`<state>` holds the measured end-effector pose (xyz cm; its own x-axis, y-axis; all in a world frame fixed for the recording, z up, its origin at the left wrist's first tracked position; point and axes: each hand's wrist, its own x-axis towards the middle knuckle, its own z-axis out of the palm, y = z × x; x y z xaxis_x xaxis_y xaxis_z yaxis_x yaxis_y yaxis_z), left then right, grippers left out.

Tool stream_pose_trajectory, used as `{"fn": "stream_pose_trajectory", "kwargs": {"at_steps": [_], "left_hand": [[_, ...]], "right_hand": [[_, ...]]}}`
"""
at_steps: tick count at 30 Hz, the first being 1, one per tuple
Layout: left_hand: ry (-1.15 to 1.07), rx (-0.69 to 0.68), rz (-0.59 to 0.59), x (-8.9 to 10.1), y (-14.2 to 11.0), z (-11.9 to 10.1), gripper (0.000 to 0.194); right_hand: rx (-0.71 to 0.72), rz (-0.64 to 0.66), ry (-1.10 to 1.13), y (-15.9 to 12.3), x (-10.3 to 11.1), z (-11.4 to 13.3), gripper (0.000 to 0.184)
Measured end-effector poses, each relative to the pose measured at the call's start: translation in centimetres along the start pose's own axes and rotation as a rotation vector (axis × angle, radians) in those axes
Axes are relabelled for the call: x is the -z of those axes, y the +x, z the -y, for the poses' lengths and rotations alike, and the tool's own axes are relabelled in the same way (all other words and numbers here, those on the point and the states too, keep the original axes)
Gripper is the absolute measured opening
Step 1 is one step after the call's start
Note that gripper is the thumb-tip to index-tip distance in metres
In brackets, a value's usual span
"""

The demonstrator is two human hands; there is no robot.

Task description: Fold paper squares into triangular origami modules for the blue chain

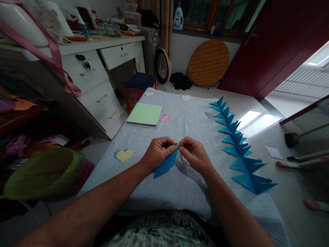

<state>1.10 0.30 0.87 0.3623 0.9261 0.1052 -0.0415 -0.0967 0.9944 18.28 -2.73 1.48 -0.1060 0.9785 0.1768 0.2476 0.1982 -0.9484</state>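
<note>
A folded piece of blue paper [166, 164] is held over the cloth-covered table. My left hand [160, 152] grips it along its upper edge, thumb on top. At its narrow upper tip, the fingers of my right hand [194, 152] are pinched together on the paper. The two hands almost touch there, and the exact fold at the tip is too small to make out. Along the table's right side stands a row of several folded blue paper cranes [238, 144]. Farther off to the left lies a stack of light green square paper [145, 114].
A pale cloth [190, 120] with heart patches covers the table. Left of it are a white desk [97, 92] with drawers and a green-lined bin [46, 171]. A stool [140, 82] touches the far left side. Someone's feet [282, 164] show at the right.
</note>
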Motion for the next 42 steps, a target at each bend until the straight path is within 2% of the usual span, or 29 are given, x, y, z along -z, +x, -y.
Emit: {"fn": "stream_pose_trajectory", "kwargs": {"at_steps": [13, 20, 26, 32, 36, 42], "left_hand": [[0.121, -0.064, -0.006, 0.06, -0.02, -0.33, 0.014], [0.109, -0.037, 0.020, -0.12, 0.09, -0.23, 0.016], [0.087, 0.013, 0.039, -0.06, 0.18, -0.05, 0.017], [0.159, -0.038, 0.045, -0.02, 0.34, -0.44, 0.016], [0.117, -0.034, 0.046, -0.04, 0.33, -0.41, 0.015], [-0.183, 0.123, -0.026, 0.06, 0.60, 0.13, 0.023]], "right_hand": [[-0.037, 0.001, 0.043, 0.16, -0.54, -0.21, 0.007], [-0.018, -0.020, -0.096, 0.13, -0.38, -0.17, 0.008], [0.061, -0.045, -0.241, 0.09, -0.12, -0.06, 0.005], [0.116, -0.024, -0.298, 0.10, -0.13, 0.12, 0.007], [0.082, -0.008, -0.218, 0.13, -0.20, 0.10, 0.006], [-0.118, -0.016, 0.095, 0.22, -0.07, -0.18, 0.017]]}}
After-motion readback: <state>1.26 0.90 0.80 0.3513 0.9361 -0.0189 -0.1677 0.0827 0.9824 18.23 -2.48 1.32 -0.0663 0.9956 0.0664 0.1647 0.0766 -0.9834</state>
